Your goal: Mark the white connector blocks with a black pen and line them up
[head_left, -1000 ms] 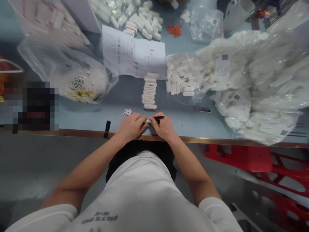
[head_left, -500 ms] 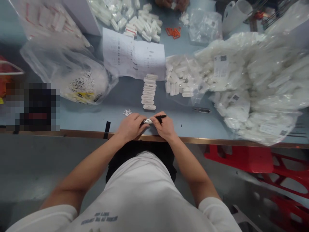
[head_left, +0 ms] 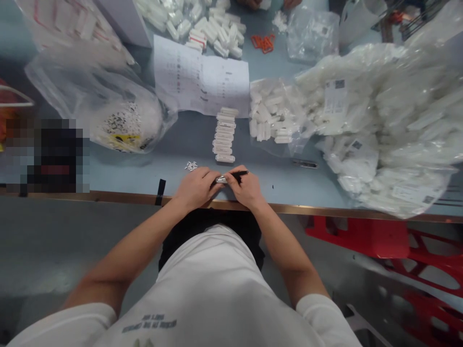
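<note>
"While both hands are close together, which step is being done?"

"A small white plastic piece (head_left: 221, 180) is pinched by the left hand (head_left: 195, 189), and a black pen (head_left: 239, 173) is gripped in the right hand (head_left: 246, 187), its tip at the piece."

"Where is the piece held?"

"Over the table (head_left: 126, 168), near its edge, below a row of similar pieces (head_left: 224, 135)."

"What is called for next?"

"Steady holding seems to be needed."

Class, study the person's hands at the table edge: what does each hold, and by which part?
The left hand pinches a small white plastic piece at its left end in the fingers; the right hand's fingers grip a black pen by its shaft.
</note>
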Tool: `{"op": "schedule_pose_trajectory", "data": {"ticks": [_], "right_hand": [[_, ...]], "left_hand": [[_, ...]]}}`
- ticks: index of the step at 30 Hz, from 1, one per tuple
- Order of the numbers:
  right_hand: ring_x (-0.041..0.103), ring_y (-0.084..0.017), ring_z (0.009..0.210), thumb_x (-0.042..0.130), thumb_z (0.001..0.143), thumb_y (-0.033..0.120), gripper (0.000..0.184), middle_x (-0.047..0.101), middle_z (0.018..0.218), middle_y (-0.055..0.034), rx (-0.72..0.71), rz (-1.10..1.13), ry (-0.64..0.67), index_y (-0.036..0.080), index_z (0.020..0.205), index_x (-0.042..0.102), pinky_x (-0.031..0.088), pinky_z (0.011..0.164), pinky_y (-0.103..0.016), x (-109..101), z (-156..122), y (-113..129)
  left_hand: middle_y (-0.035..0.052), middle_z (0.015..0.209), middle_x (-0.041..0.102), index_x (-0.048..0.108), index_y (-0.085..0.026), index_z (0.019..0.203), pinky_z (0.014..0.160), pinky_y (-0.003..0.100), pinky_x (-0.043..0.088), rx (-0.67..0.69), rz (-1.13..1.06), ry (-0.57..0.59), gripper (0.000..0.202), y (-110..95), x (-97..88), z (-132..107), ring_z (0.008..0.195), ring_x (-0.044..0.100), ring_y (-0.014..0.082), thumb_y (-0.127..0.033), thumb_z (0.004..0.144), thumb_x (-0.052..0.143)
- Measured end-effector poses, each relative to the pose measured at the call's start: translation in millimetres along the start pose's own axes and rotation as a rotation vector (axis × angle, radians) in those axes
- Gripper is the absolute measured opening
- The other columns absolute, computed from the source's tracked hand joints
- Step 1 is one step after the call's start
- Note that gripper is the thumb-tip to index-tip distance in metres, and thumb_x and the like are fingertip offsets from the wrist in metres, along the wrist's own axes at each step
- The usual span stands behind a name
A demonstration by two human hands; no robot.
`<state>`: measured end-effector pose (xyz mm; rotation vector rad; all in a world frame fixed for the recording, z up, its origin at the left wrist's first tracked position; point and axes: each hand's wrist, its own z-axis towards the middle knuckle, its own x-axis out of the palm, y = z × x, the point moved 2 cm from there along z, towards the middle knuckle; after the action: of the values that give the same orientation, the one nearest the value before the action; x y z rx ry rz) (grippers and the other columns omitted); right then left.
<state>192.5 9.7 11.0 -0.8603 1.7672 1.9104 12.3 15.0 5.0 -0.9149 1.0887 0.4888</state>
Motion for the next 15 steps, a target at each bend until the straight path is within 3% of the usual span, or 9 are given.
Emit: {"op": "schedule_pose_trajectory", "data": {"ticks": [8, 15], "right_hand": [[0.066, -0.019, 0.081, 0.039, 0.098, 0.054, 0.044, 0.070, 0.083, -0.0066, -0.137, -0.080, -0.016, 0.022, 0.087, 0.066, 0.049, 0.076, -0.030, 5.1, 0.2, -0.4], [0.066, -0.017, 0.079, 0.045, 0.096, 0.057, 0.040, 0.071, 0.086, -0.0041, -0.055, 0.034, -0.034, 0.024, 0.089, 0.067, 0.050, 0.075, -0.029, -0.7, -1.4, -1.5]], "left_hand": [[0.0085, 0.083, 0.064, 0.067, -0.016, 0.099, 0.072, 0.032, 0.046, 0.034, 0.037, -0.048, 0.033, -1.2, -0.5, -0.8, 0.081, 0.061, 0.0219, -0.042, 0.098, 0.046], [0.0084, 0.086, 0.066, 0.067, -0.017, 0.103, 0.074, 0.033, 0.046, 0.025, 0.020, -0.036, 0.037, -0.1, 0.7, -1.6, 0.083, 0.062, 0.0222, -0.048, 0.097, 0.049]]}}
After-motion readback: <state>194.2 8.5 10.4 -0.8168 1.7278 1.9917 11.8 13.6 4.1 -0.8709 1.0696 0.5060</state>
